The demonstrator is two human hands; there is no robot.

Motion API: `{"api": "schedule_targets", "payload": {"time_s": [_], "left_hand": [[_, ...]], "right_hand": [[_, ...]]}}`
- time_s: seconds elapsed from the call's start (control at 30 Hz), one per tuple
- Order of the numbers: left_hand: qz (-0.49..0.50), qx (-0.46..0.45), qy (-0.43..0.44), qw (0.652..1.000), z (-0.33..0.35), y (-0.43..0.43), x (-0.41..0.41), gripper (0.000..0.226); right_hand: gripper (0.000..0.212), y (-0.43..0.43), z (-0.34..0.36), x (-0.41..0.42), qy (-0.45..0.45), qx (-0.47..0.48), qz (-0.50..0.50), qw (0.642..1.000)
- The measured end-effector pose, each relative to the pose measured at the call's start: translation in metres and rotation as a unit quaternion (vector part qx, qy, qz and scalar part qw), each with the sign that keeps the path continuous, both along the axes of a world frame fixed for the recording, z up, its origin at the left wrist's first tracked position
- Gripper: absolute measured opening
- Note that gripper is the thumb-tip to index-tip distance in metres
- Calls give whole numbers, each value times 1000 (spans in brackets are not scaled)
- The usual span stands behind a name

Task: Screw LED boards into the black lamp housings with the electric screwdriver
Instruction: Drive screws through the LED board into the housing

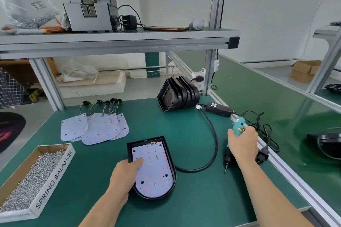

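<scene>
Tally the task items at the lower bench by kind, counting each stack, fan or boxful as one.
Housing with LED board: 1
Stack of black housings: 1
Fan of loose LED boards: 1
Box of screws: 1
Electric screwdriver: 1
Total: 5

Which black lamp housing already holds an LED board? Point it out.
The flat housing under the left hand: a white LED board lies inside. The stacked housings behind show none.

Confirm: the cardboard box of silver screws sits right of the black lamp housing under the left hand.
No: the head view shows the cardboard box of silver screws left of the black lamp housing under the left hand.
</scene>
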State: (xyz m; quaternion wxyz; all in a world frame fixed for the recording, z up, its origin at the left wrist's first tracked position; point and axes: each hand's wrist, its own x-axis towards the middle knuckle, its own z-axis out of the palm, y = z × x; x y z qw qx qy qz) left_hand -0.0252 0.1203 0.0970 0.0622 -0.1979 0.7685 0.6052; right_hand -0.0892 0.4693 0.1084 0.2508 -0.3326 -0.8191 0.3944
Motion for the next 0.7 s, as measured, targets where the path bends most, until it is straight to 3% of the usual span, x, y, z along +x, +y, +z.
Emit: {"api": "schedule_targets", "payload": {"time_s": [0.13, 0.23, 0.33, 0.43, 0.7], "left_hand": [[3, -3, 0, 1000, -2, 0, -2, 17], [4, -5, -3, 1000, -2, 1, -3, 19], [4, 0, -8, 1000, 1, 2, -2, 23], [5, 12, -11, 1000, 5, 2, 0, 26], [-14, 21, -13, 1000, 10, 2, 3, 16]], "right_hand": [[38, -1, 7, -4, -11, 154, 10, 988], [34, -11, 20, -14, -27, 254, 90, 963], [24, -32, 28, -26, -131, 289, 191, 929], [25, -46, 27, -32, -220, 288, 215, 907], [7, -60, 30, -22, -277, 167, 269, 907]]}}
